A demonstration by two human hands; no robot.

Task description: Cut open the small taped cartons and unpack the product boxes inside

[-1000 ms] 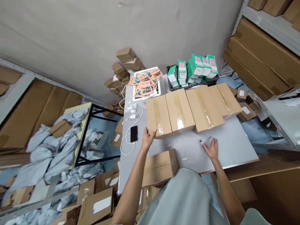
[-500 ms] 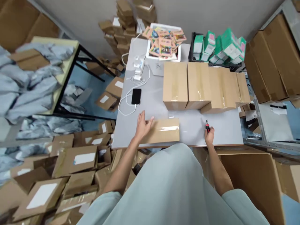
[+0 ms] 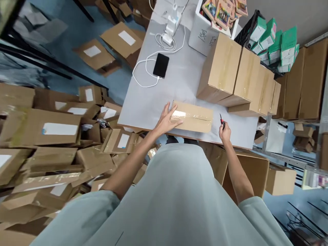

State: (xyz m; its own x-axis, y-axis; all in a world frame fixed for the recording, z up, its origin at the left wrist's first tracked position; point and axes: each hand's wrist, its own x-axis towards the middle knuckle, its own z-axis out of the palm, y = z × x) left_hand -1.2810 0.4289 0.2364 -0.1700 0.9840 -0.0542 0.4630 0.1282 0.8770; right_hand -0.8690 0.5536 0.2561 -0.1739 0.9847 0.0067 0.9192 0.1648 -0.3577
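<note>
A small taped cardboard box (image 3: 196, 118) lies near the table's front edge. My left hand (image 3: 166, 119) holds its left end, with the fingertips at the far side and the thumb on the near part of the top. Clear tape shines on the box's top, and a dark seam runs toward its right end. To the right of the box, my right hand (image 3: 224, 132) is closed around a red and black utility knife (image 3: 222, 121). The knife's blade points away from me, apart from the box.
Several larger taped boxes (image 3: 228, 68) stand in a row on the grey table (image 3: 143, 109). Behind them are a white bin (image 3: 201, 34) of picture packs and a black crate of green boxes (image 3: 271, 37). A phone (image 3: 161, 65) with a cable lies left. Cartons (image 3: 61, 123) pile on the floor.
My view has turned and shifted. The left hand has come onto the end of the small box, which now sits with its tape strip toward that hand. The knife stays in my right hand.
</note>
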